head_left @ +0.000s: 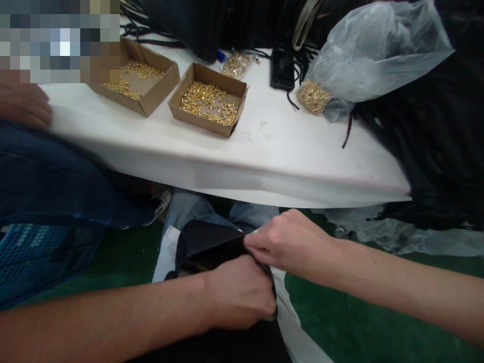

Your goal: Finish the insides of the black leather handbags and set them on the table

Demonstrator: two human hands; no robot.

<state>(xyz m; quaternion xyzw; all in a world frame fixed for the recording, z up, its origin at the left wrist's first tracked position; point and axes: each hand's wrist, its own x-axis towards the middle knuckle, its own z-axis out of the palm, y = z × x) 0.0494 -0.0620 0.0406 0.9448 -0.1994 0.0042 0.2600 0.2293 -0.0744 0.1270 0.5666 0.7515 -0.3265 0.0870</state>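
On my lap lies a black bag, its mouth partly spread so that a dark inside shows. My left hand is closed in a fist on the near side of that opening, the fingertips hidden by the hand itself. Just beyond it, my right hand pinches the right end of the bag's edge between thumb and fingers. The two hands are close together. Whether anything small is inside the left fist is hidden. White cloth shows beneath the bag.
A white table stands ahead with two cardboard boxes, a left one and a right one, holding small gold metal pieces. A clear plastic bag is at right. Another person's hand and a blue basket are at left.
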